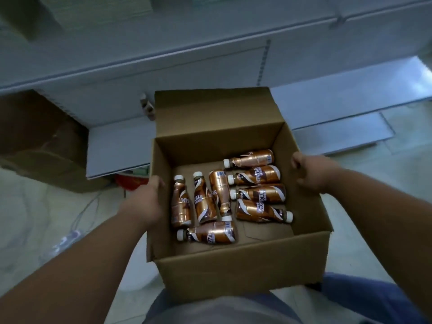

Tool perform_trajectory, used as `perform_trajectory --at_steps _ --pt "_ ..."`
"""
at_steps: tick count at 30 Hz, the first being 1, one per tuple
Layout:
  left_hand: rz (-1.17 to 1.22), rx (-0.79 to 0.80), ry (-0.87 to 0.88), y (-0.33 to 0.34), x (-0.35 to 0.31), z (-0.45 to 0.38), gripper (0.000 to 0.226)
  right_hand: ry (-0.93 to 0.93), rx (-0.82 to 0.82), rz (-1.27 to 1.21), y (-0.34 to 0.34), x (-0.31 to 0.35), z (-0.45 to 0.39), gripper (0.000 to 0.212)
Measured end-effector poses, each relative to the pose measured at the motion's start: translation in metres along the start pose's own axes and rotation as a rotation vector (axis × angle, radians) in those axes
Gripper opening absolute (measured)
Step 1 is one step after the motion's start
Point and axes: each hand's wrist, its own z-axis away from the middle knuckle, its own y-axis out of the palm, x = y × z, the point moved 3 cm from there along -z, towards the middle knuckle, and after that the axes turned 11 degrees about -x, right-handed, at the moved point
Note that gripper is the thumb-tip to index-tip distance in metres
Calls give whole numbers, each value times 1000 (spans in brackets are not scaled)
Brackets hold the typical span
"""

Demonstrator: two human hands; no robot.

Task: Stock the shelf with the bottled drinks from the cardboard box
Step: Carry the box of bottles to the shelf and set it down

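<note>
An open cardboard box is held in front of me, its far flap standing up. Several copper-brown coffee bottles with white caps lie on their sides on its floor. My left hand grips the box's left wall, fingers curled over the rim. On the right wall, my right hand holds the rim the same way. A white shelf runs across the view beyond the box; its lowest board is just past the box's far left corner.
A brown carton stands on the floor at the left against the shelf. One bottle stands on the shelf behind the box flap. Something red lies under the lowest board. Pale floor tiles spread to both sides.
</note>
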Motion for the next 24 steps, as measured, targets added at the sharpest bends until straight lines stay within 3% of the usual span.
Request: perform_trajectory --at_steps 6,13,18,21,24 --pt "-83 47 280 6 -82 -44 50 243 -55 -91 2 -75 41 26" --pt "-181 111 566 45 -144 -105 52 514 -102 -177 52 -111 69 30" --pt "-222 180 716 113 -172 -149 52 726 -99 -224 136 -120 73 32" --pt "-268 191 785 169 -179 -160 50 831 -84 -253 208 -120 71 45" --pt "-288 211 836 239 -173 -166 45 905 -102 -275 295 -121 68 45"
